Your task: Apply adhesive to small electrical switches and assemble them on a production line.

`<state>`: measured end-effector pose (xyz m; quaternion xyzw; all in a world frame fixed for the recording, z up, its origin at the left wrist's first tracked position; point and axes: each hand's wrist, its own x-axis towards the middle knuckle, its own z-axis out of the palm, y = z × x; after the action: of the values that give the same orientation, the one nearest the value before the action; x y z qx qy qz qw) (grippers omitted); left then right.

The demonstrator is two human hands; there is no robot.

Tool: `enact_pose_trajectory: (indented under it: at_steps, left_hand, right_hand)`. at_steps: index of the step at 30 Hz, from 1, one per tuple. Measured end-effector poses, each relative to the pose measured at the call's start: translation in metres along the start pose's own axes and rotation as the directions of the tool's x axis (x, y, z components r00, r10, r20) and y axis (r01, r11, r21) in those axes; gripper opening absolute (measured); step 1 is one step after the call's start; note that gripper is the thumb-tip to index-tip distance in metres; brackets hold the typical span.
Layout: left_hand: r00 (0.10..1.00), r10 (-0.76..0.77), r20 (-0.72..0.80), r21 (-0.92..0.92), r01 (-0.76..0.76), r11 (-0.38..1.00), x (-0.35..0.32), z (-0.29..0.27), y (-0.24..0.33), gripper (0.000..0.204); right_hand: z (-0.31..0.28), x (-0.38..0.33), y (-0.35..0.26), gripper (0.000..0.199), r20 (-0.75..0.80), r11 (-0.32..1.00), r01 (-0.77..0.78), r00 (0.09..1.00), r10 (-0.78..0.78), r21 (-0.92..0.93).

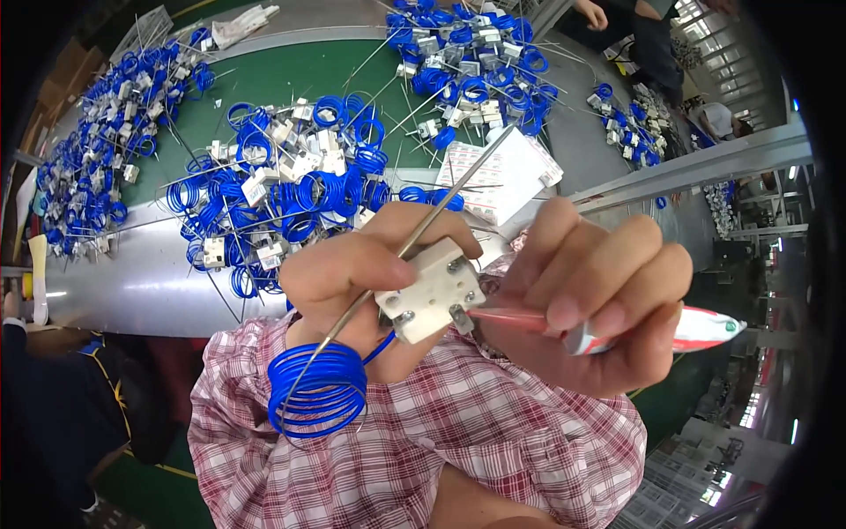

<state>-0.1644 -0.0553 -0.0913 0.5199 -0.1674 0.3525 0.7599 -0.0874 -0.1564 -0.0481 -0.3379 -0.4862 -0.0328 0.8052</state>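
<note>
Close to me, my left hand is closed on a capillary thermostat: a white block-shaped body with metal terminals, a blue coiled capillary tube hanging below it, and a thin metal rod slanting up across the fingers. My right hand grips a pen-like tool with a white and red body and a reddish tapered tip. That tip meets the thermostat's body beside a lower terminal; whether it touches the terminal itself I cannot tell.
A heap of similar blue-coiled thermostats lies ahead on the metal-edged bench, with more piles at the left and far side. Printed white sheets lie behind my hands. Another person's hand shows at the top right.
</note>
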Motion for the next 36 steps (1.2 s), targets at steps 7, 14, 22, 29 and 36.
enact_pose_trajectory:
  at_steps: [7,14,22,29,36]
  left_hand:
    - [0.999,-0.033,0.008,-0.070,0.033,0.997,-0.002,-0.002,-0.002,0.026]
    - [0.979,-0.200,-0.030,-0.224,0.188,0.956,-0.004,-0.006,0.003,0.024]
    - [0.957,-0.284,-0.064,-0.328,0.248,0.912,-0.003,-0.005,-0.002,0.018]
    - [0.982,-0.174,0.071,0.213,0.155,0.965,0.003,-0.010,-0.001,0.047]
    - [0.951,-0.269,0.152,0.173,0.242,0.955,0.007,-0.015,0.001,0.049]
  right_hand:
    - [0.000,-0.003,-0.005,0.030,0.074,0.995,-0.055,0.995,0.061,-0.080]
    - [0.000,-0.001,-0.007,0.028,0.052,0.980,-0.108,0.992,0.118,-0.165]
    - [0.000,-0.001,-0.007,0.028,0.054,0.943,-0.095,0.992,0.118,-0.320]
    - [0.005,-0.001,-0.007,0.029,0.080,0.874,0.004,0.996,0.040,-0.485]
    - [0.005,0.004,-0.006,0.030,0.121,0.861,-0.025,0.988,0.100,-0.508]
